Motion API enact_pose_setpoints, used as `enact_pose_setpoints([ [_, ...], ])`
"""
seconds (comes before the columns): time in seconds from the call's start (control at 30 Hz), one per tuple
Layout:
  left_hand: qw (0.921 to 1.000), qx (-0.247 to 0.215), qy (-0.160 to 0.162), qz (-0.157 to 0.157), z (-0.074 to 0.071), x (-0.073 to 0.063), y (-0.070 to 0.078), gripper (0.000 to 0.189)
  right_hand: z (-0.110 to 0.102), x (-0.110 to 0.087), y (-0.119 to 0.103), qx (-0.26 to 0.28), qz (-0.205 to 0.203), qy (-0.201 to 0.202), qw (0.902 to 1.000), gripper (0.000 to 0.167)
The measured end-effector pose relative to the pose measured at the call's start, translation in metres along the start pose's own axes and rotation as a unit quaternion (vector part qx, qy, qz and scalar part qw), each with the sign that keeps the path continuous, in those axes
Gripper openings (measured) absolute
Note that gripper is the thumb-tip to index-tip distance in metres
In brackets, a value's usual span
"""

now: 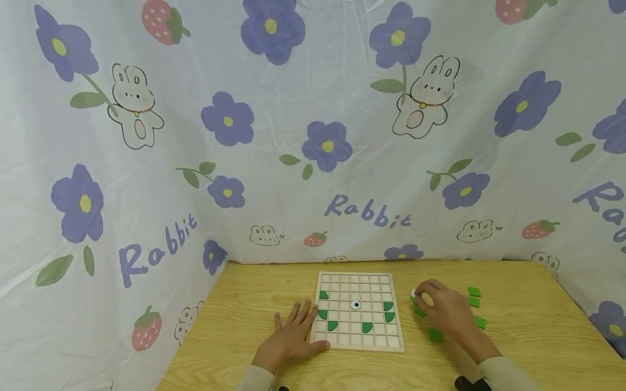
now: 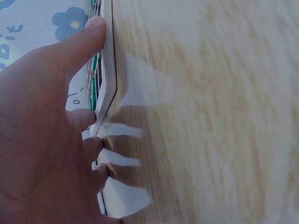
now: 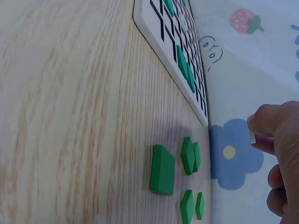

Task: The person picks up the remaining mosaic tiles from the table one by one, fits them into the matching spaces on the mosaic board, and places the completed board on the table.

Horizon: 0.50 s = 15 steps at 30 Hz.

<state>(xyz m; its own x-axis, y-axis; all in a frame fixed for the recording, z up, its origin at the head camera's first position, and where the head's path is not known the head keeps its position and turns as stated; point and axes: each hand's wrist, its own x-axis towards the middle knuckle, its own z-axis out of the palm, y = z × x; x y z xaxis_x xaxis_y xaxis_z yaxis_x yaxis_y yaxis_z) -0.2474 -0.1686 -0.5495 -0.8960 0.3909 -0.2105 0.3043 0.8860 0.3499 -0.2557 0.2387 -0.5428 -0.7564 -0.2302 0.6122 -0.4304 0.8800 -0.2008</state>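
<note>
A wooden grid board (image 1: pixel 344 326) lies on the table, with several dark green rounded pieces (image 1: pixel 367 327) in its cells. Near its middle sits a white eye disc (image 1: pixel 356 305) with a black dot. My left hand (image 1: pixel 292 335) rests along the board's left edge, fingers spread and thumb on the front-left corner. To the right of the board, my right hand (image 1: pixel 444 309) pinches a small white piece (image 3: pixel 252 137) between thumb and fingertip. Most of that piece is hidden by the fingers. Below this hand in the head view lies a green square tile (image 1: pixel 435 335).
Several more green tiles (image 1: pixel 474 292) lie around the right hand on the wooden table (image 1: pixel 244 293). A white curtain (image 1: pixel 283 190) printed with flowers and rabbits hangs behind the table and along its left side.
</note>
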Motion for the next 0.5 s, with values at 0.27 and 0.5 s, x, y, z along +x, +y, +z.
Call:
enact_pose_setpoints([
  [0.27,1.0000,-0.006,0.003,0.002,-0.002,-0.003,0.002,0.103,0.005,0.007,-0.010,0.004,-0.048,0.031,0.9984,0.025],
  [0.5,1.0000,-0.006,0.003,0.002,-0.003,-0.003,0.003,0.102,0.010,0.013,-0.020,0.027,-0.063,0.033,0.9971,0.026],
])
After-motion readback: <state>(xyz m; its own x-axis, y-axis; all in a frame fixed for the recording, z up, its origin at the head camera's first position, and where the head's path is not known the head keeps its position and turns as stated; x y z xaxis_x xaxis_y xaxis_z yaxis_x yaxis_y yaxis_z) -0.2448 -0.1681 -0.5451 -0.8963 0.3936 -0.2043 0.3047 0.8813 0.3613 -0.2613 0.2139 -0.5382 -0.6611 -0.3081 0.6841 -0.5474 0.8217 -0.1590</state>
